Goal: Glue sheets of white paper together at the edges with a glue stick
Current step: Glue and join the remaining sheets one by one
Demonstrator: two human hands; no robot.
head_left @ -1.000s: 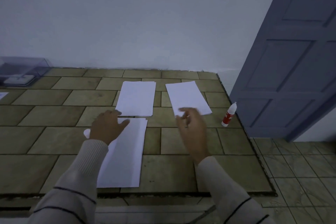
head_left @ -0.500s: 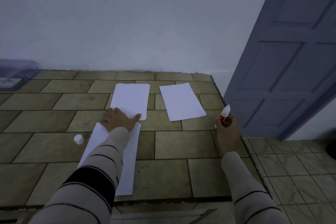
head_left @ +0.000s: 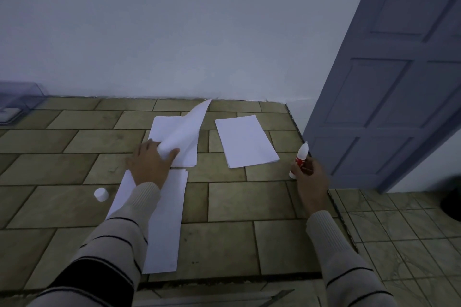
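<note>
- While the left hand [head_left: 152, 164] pinches the near corner of the top sheet [head_left: 187, 129] off the middle stack [head_left: 161, 129], curling it up toward the wall, the right hand [head_left: 310, 177] is wrapped round the glue stick [head_left: 301, 154] at the tiled counter's [head_left: 224, 207] right edge.
- Joined strip [head_left: 167, 219] runs lengthwise from the near edge toward that stack, far end right by the left hand.
- Guessing the glue has to travel left to reach it.

Plain domestic room: tiled counter [head_left: 237, 207] against white wall [head_left: 174, 32], blue panelled door [head_left: 399, 82], tiled floor [head_left: 399, 232].
</note>
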